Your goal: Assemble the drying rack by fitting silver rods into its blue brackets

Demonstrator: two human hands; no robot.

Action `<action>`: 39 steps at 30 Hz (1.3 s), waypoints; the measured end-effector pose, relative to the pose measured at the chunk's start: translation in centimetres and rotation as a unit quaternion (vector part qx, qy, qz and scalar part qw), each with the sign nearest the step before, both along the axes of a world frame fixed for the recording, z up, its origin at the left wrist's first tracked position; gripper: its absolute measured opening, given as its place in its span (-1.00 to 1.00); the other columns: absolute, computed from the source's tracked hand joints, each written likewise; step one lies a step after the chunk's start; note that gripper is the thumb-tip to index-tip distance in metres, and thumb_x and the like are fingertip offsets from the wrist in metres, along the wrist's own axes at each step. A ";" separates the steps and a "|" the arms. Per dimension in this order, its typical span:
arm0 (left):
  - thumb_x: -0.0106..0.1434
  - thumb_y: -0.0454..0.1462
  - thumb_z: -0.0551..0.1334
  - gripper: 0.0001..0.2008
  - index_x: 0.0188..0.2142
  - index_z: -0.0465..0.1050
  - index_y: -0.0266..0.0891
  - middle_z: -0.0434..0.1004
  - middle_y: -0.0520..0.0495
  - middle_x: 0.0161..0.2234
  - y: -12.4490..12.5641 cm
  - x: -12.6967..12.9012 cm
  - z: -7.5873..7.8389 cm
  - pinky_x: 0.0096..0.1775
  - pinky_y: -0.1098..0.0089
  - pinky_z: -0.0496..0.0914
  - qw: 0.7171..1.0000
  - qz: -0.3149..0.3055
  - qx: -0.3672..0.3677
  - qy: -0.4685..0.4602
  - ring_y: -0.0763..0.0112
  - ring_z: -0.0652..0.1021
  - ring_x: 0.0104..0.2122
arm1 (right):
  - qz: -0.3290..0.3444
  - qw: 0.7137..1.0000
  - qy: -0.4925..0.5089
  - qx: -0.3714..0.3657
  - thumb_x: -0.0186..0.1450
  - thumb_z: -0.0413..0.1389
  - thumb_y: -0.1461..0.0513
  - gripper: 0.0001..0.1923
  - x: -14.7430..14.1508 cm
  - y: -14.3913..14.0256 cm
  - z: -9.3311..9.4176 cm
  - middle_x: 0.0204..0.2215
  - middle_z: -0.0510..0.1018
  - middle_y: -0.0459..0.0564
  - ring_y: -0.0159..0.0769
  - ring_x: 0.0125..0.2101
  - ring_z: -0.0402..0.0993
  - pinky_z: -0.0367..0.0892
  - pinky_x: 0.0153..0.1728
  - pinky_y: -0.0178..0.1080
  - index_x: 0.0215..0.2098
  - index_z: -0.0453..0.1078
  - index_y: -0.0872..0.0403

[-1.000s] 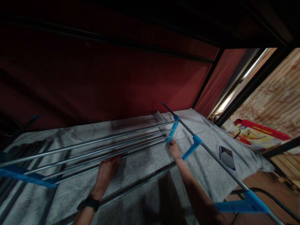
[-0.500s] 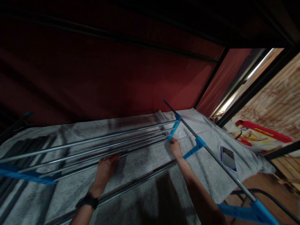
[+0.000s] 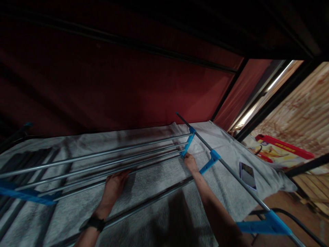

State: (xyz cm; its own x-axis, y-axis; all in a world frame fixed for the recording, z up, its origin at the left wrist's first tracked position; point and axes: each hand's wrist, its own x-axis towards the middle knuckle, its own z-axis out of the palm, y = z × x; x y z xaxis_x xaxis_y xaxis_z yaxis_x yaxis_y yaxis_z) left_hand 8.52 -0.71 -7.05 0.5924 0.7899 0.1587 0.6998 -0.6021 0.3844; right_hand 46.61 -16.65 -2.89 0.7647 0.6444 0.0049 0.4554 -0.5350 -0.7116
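Hands on drying rack (image 3: 102, 161), left hand (image 3: 113, 187) fingers gripping rail, right hand (image 3: 190, 162) fingers pinching blue bracket (image 3: 187, 145)

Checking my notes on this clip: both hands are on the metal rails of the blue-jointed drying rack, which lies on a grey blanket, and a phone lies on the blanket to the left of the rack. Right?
Not quite. The head view shows the phone on the grey blanket to the right of the drying rack, beyond its blue-jointed side rod. The left hand and right hand are at the rails, as noted.

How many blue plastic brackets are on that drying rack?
4 visible: end bracket by the right hand, joint just right, corner bracket bottom right, left bracket. More may be hidden.
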 end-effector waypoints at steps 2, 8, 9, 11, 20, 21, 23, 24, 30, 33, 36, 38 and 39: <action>0.40 -0.26 0.14 -0.62 0.07 0.67 -0.02 0.70 -0.04 0.06 0.0 0.0 0.0 0.17 0.14 0.48 1.000 0.003 -0.001 0.003 0.12 0.67 0.07 | 0.000 1.000 -0.001 -0.008 0.12 -0.04 0.44 -0.69 -0.1 0.0 0.2 -0.39 0.64 0.01 -0.22 -0.24 0.57 0.34 -0.19 -0.34 -0.36 0.47 0.03; 0.39 -0.28 0.13 -0.61 0.06 0.67 -0.04 0.70 -0.06 0.06 0.2 -0.1 -0.3 0.15 0.13 0.49 1.000 0.002 -0.003 0.007 0.11 0.67 0.06 | 0.001 0.999 -0.004 -0.034 0.15 -0.03 0.44 -0.66 -0.2 0.1 0.4 -0.33 0.68 0.05 -0.20 -0.21 0.59 0.36 -0.18 -0.33 -0.30 0.52 0.04; 0.39 -0.27 0.13 -0.61 0.06 0.67 -0.05 0.69 -0.07 0.06 0.2 -0.2 -0.3 0.15 0.12 0.49 1.000 0.000 -0.002 0.004 0.09 0.66 0.07 | 0.001 0.999 -0.005 -0.038 0.17 -0.03 0.45 -0.66 -0.2 0.1 0.4 -0.32 0.68 0.05 -0.20 -0.20 0.59 0.36 -0.18 -0.33 -0.30 0.53 0.05; 0.39 -0.25 0.12 -0.61 0.06 0.67 -0.07 0.69 -0.08 0.07 0.2 -0.4 -0.4 0.17 0.12 0.48 1.000 -0.007 0.001 -0.008 0.08 0.66 0.08 | 0.001 0.999 -0.007 -0.047 0.19 -0.03 0.45 -0.66 -0.3 0.1 0.5 -0.31 0.69 0.06 -0.20 -0.17 0.60 0.36 -0.18 -0.34 -0.28 0.53 0.05; 0.39 -0.23 0.09 -0.58 0.04 0.68 -0.12 0.69 -0.11 0.06 0.2 -0.4 -0.9 0.15 0.11 0.51 1.000 -0.015 -0.005 -0.009 0.08 0.67 0.06 | -0.002 0.997 -0.006 -0.076 0.22 -0.02 0.47 -0.62 -0.6 0.2 0.7 -0.25 0.72 0.08 -0.19 -0.11 0.62 0.37 -0.16 -0.36 -0.21 0.57 0.05; 0.39 -0.24 0.09 -0.58 0.05 0.68 -0.13 0.69 -0.12 0.06 0.1 -0.4 -0.8 0.15 0.12 0.51 1.000 -0.014 -0.005 -0.004 0.08 0.67 0.06 | -0.001 0.997 -0.006 -0.077 0.21 -0.02 0.47 -0.62 -0.6 0.2 0.6 -0.24 0.72 0.08 -0.20 -0.11 0.62 0.37 -0.16 -0.36 -0.21 0.57 0.06; 0.41 -0.25 0.07 -0.57 0.08 0.66 -0.12 0.68 -0.13 0.07 0.0 -0.4 -0.3 0.16 0.07 0.49 1.000 -0.008 0.006 0.015 0.06 0.66 0.08 | 0.000 0.997 -0.006 -0.076 0.20 -0.01 0.48 -0.62 -0.6 0.3 0.5 -0.23 0.72 0.10 -0.20 -0.12 0.62 0.37 -0.17 -0.37 -0.22 0.57 0.08; 0.42 -0.26 0.06 -0.57 0.10 0.66 -0.11 0.68 -0.14 0.08 -0.1 -0.4 0.0 0.17 0.04 0.47 1.000 -0.003 0.013 0.027 0.04 0.65 0.09 | 0.001 0.997 -0.007 -0.074 0.21 -0.01 0.48 -0.63 -0.6 0.3 0.4 -0.23 0.72 0.11 -0.20 -0.12 0.63 0.37 -0.17 -0.36 -0.22 0.57 0.09; 0.42 -0.32 0.11 -0.58 0.12 0.64 -0.05 0.67 -0.16 0.09 -0.7 -0.3 1.5 0.18 0.02 0.44 0.998 0.008 0.005 0.062 0.01 0.64 0.11 | -0.008 0.998 -0.021 -0.059 0.22 0.00 0.48 -0.64 -1.0 0.5 -0.2 -0.21 0.71 0.15 -0.16 -0.11 0.63 0.37 -0.15 -0.34 -0.18 0.56 0.11; 0.41 -0.31 0.13 -0.61 0.08 0.65 -0.05 0.69 -0.16 0.07 -1.0 0.0 1.9 0.17 0.03 0.44 0.999 0.014 0.001 0.036 0.02 0.64 0.10 | -0.005 0.998 -0.027 -0.053 0.22 -0.02 0.46 -0.60 -1.3 0.4 -0.4 -0.22 0.69 0.11 -0.17 -0.11 0.62 0.38 -0.12 -0.31 -0.11 0.54 0.10; 0.38 -0.35 0.18 -0.62 0.08 0.66 -0.06 0.70 -0.17 0.05 -1.7 0.3 2.6 0.20 0.02 0.41 0.999 0.026 -0.007 0.038 0.01 0.64 0.09 | 0.002 0.998 -0.061 -0.028 0.25 -0.03 0.40 -0.57 -2.2 -0.5 -1.1 -0.15 0.65 0.14 -0.12 -0.08 0.58 0.41 -0.04 -0.22 0.02 0.48 0.11; 0.37 -0.39 0.19 -0.59 0.11 0.64 -0.06 0.67 -0.19 0.09 -2.3 0.5 3.3 0.22 0.01 0.38 0.998 0.031 -0.018 0.045 0.01 0.61 0.13 | -0.015 0.991 -0.133 0.009 0.30 -0.02 0.33 -0.58 -3.2 -1.4 -2.0 -0.08 0.60 0.27 -0.01 -0.03 0.54 0.40 0.01 -0.11 0.09 0.43 0.17; 0.36 -0.41 0.19 -0.58 0.12 0.63 -0.07 0.66 -0.20 0.11 -2.6 0.6 3.6 0.23 0.02 0.36 0.998 0.035 -0.022 0.043 0.01 0.60 0.15 | -0.019 0.984 -0.176 0.027 0.33 -0.02 0.29 -0.59 -3.7 -1.7 -2.5 -0.05 0.57 0.33 0.04 0.00 0.52 0.39 0.04 -0.06 0.10 0.41 0.20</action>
State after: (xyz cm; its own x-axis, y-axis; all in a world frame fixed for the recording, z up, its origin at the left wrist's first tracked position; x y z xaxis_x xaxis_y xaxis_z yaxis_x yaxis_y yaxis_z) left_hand 9.14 -3.29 -3.42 0.5461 0.8345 0.0734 0.7706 -0.5348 0.3466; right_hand 42.86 -18.38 -5.40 0.7332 0.6074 0.3058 0.6587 -0.5225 -0.5414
